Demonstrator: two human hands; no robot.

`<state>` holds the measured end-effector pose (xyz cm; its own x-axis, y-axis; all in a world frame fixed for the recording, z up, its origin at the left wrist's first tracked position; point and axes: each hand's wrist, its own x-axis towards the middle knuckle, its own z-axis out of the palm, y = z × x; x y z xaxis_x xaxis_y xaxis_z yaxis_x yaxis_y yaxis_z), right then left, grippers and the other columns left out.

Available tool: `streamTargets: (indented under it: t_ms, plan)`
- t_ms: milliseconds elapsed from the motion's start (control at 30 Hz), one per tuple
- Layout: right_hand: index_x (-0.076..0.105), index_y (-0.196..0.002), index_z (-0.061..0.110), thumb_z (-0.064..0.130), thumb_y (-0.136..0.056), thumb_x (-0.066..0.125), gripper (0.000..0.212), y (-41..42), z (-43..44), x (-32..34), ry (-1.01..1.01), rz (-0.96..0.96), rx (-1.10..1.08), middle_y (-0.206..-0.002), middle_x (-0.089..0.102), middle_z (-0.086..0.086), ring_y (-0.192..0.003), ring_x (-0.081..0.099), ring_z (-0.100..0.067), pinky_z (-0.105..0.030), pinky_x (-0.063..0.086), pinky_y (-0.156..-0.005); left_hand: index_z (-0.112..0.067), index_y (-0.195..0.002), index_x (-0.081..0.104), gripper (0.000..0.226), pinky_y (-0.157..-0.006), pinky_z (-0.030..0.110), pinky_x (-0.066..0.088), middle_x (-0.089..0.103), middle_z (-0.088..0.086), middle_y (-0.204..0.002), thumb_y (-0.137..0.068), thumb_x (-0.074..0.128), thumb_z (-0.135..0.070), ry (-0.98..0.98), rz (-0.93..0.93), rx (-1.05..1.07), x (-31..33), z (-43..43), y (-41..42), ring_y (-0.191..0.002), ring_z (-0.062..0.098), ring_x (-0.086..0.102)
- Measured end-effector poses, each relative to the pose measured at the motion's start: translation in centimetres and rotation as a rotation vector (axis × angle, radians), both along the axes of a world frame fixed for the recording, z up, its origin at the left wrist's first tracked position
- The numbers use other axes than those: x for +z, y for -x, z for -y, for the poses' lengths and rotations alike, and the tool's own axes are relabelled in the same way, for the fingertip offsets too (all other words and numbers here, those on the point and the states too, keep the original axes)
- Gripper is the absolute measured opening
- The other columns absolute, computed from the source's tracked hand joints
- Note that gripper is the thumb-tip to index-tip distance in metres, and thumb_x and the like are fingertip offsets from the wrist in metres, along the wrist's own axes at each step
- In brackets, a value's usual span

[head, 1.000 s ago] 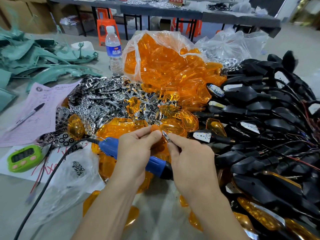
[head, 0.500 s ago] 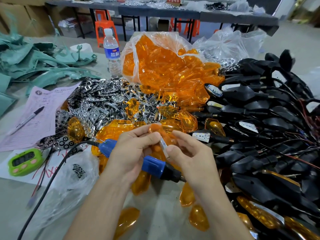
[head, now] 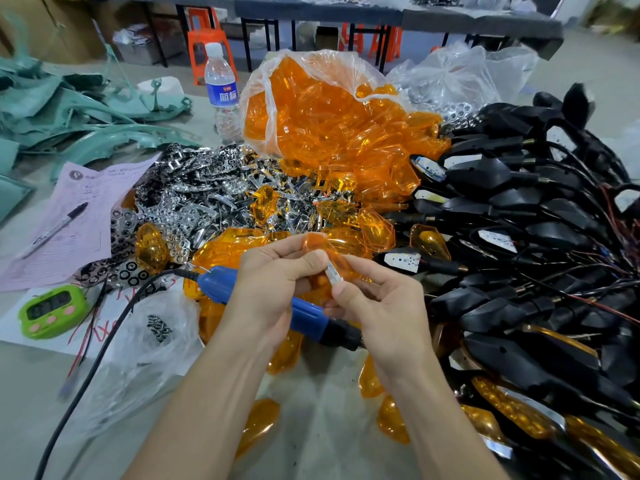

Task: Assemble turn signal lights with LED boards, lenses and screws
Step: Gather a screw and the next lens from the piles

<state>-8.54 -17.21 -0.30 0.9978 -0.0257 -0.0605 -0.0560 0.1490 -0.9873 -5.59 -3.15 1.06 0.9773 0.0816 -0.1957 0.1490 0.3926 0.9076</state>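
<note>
While left hand (head: 273, 296) and right hand (head: 384, 306) pinch a lens (head: 317, 244), blue screwdriver (head: 308, 318) beneath

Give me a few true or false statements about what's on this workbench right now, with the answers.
The left hand pinches an orange lens. True.
The right hand is empty. False: it pinches a silvery strip at the lens.
The water bottle lies on its side. False: it stands upright.
The pen lies on the pink form. True.
The green timer sits on the pink form. False: it sits on white paper.
</note>
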Motion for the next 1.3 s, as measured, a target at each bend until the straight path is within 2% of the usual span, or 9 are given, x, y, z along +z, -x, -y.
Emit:
streamTargets:
  t_ms: [133,233,367,600,767,900,1033,1167,1300]
  plan:
    - [0.074,-0.105,0.031,-0.005,-0.09,0.073,0.039,0.2,0.0,-0.2,-0.027,-0.014,0.035,-0.09,0.08,-0.009,-0.074,0.075,-0.024,-0.028,0.062,-0.067,-0.005,-0.094,0.079,0.032,-0.06,0.027,0.06,0.078,0.015,-0.086,-0.062,0.075,-0.007,0.063,-0.061,0.014,-0.5,-0.1,0.2,-0.071,0.024,0.076]
    - [0.075,-0.109,0.024,-0.003,-0.088,0.076,0.035,0.2,0.0,-0.4,-0.097,-0.035,0.02,-0.09,0.08,-0.011,-0.071,0.074,-0.024,-0.029,0.062,-0.068,-0.006,-0.092,0.079,0.029,-0.059,0.026,0.061,0.078,0.013,-0.084,-0.063,0.074,-0.006,0.173,-0.129,0.013,-0.7,-0.2,0.2,-0.069,0.021,0.076]
    - [0.073,-0.114,0.027,0.005,-0.095,0.071,0.029,0.4,-0.8,-0.1,0.031,0.065,-0.016,-0.094,0.08,-0.003,-0.078,0.078,-0.023,-0.041,0.066,-0.074,-0.009,-0.074,0.08,0.013,-0.055,0.022,0.06,0.077,0.009,-0.076,-0.066,0.07,-0.004,0.338,-0.154,0.045,-0.7,0.1,0.5,-0.063,0.016,0.075]
    - [0.07,-0.116,0.031,0.005,-0.096,0.07,0.032,0.4,0.2,1.0,0.061,0.114,-0.004,-0.094,0.079,0.005,-0.08,0.079,-0.02,-0.024,0.062,-0.067,-0.023,-0.072,0.081,0.004,-0.074,0.039,0.065,0.077,0.006,-0.08,-0.068,0.082,-0.023,-0.159,0.058,-0.164,0.9,-0.5,1.3,-0.075,0.022,0.075]
    - [0.069,-0.106,0.037,0.003,-0.095,0.071,0.035,0.4,-0.1,1.0,0.063,0.11,0.016,-0.09,0.08,0.0,-0.075,0.078,-0.023,-0.026,0.062,-0.066,-0.016,-0.072,0.079,0.01,-0.074,0.046,0.063,0.076,0.014,-0.081,-0.063,0.08,-0.015,-0.14,0.048,-0.144,0.8,-0.6,1.2,-0.074,0.029,0.072]
    - [0.072,-0.102,0.034,0.003,-0.093,0.074,0.033,0.5,0.2,0.7,0.018,0.087,0.028,-0.089,0.08,-0.001,-0.075,0.079,-0.025,-0.026,0.062,-0.067,-0.017,-0.07,0.078,0.007,-0.064,0.035,0.063,0.075,0.012,-0.077,-0.066,0.077,-0.011,-0.091,0.061,-0.155,0.4,-0.4,1.2,-0.069,0.023,0.073]
    - [0.077,-0.111,0.026,0.008,-0.083,0.079,0.033,0.6,0.9,0.7,-0.12,0.021,0.105,-0.1,0.08,-0.007,-0.087,0.079,-0.027,-0.034,0.063,-0.078,-0.006,-0.09,0.072,0.018,-0.066,0.029,0.061,0.075,0.011,-0.083,-0.073,0.074,-0.013,0.061,0.047,-0.161,0.2,-0.5,1.2,-0.073,0.02,0.073]
    - [0.073,-0.104,0.042,0.024,-0.075,0.082,0.036,1.0,0.7,0.4,0.148,0.092,-0.107,-0.105,0.079,0.011,-0.097,0.077,-0.016,-0.044,0.063,-0.087,-0.011,-0.088,0.071,0.008,-0.068,0.028,0.06,0.075,0.01,-0.086,-0.08,0.07,-0.012,0.142,0.061,-0.113,-0.1,-0.1,1.3,-0.08,0.021,0.074]
    - [0.075,-0.103,0.043,0.021,-0.078,0.082,0.034,1.4,0.2,1.1,0.124,0.176,-0.044,-0.098,0.08,0.011,-0.091,0.077,-0.016,-0.044,0.064,-0.082,-0.015,-0.092,0.076,0.011,-0.077,0.031,0.06,0.077,0.009,-0.098,-0.081,0.076,-0.015,0.216,0.252,-0.225,-0.1,-0.5,1.5,-0.094,0.023,0.074]
